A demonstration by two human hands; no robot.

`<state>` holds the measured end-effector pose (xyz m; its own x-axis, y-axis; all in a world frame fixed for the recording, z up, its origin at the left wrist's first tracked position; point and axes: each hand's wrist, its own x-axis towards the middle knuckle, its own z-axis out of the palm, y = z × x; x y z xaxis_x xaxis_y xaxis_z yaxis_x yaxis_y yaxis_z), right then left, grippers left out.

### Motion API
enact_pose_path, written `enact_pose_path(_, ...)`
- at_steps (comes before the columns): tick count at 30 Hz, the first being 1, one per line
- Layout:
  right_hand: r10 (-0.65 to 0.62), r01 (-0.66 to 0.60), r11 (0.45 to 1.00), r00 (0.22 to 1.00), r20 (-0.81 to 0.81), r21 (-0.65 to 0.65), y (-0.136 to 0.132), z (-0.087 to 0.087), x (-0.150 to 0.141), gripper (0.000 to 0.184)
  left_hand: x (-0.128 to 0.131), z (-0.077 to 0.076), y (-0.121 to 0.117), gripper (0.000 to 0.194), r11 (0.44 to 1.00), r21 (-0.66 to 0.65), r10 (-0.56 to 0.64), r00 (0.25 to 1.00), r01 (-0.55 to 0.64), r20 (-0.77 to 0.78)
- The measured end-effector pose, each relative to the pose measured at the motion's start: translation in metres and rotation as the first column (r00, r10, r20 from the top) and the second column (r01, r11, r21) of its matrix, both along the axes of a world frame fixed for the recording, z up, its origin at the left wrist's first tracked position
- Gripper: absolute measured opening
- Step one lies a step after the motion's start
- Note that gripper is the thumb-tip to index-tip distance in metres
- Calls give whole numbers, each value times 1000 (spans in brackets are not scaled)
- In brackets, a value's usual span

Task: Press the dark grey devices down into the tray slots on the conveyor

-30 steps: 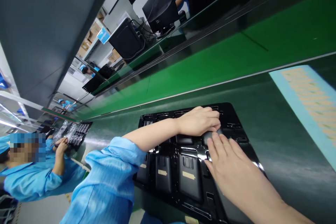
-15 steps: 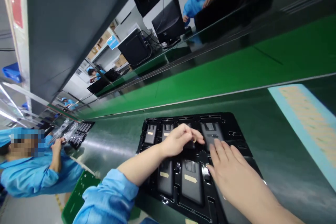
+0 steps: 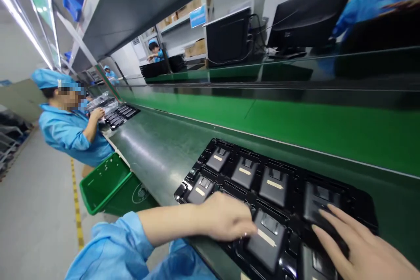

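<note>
Your right hand [image 3: 361, 240] has its grip open, fingers stretched over a black case [image 3: 313, 203] in the tray [image 3: 365, 205] on the tabletop [image 3: 157, 140]. Your left hand [image 3: 228, 216] curls above the tray; whether its grip holds anything, I can't tell.

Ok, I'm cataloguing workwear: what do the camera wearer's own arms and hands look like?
A creased, light blue sleeve is bunched near the left elbow, leaving the forearm bare. The left hand and right hand wear no gloves; no sleeve shows on the right side.
</note>
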<state>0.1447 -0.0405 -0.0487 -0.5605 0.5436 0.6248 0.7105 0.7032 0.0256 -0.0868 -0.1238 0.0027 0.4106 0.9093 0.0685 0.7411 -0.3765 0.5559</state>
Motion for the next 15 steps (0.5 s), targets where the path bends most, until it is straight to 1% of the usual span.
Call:
enact_pose_path(1, 6, -7, 1000, 1000, -23, -17, 5, 3, 0, 43, 3, -9, -8, 38, 990, 54, -125, 984, 133, -124)
enact_pose_path(2, 13, -15, 999, 999, -47, -42, 11, 7, -1, 41, 6, -17, -14, 43, 964, 89, -226, 948, 251, -224)
enact_pose_path(3, 20, -26, 996, 998, -64, -89, 17, 11, -4, 39, 9, -26, -19, 48, 935, 122, -284, 907, 334, -310)
enact_pose_path(4, 20, -32, 985, 997, -70, -170, 22, 14, -8, 37, 12, -33, -21, 51, 907, 151, -316, 871, 394, -376)
enact_pose_path(6, -6, -9, 937, 999, -42, -350, 30, 21, -20, 33, 18, -43, -22, 53, 864, 200, -332, 822, 462, -463)
enact_pose_path(7, -26, 18, 911, 1000, -13, -412, 33, 24, -28, 32, 21, -46, -22, 52, 850, 214, -334, 807, 481, -486)
enact_pose_path(8, -49, 53, 895, 999, 19, -442, 36, 26, -36, 32, 24, -47, -21, 51, 841, 219, -340, 798, 495, -498)
enact_pose_path(9, -68, 80, 896, 997, 42, -436, 37, 28, -44, 33, 26, -47, -20, 49, 836, 215, -350, 791, 505, -502)
enact_pose_path(11, -100, 116, 921, 993, 63, -372, 37, 29, -57, 33, 28, -39, -16, 47, 841, 182, -375, 792, 509, -481)
enact_pose_path(13, -113, 130, 940, 991, 71, -316, 32, 30, -67, 32, 24, -24, -10, 43, 865, 129, -391, 812, 485, -433)
enact_pose_path(15, -108, 126, 958, 991, 83, -256, 22, 30, -71, 33, 16, -2, 2, 36, 907, 88, -348, 851, 412, -392)
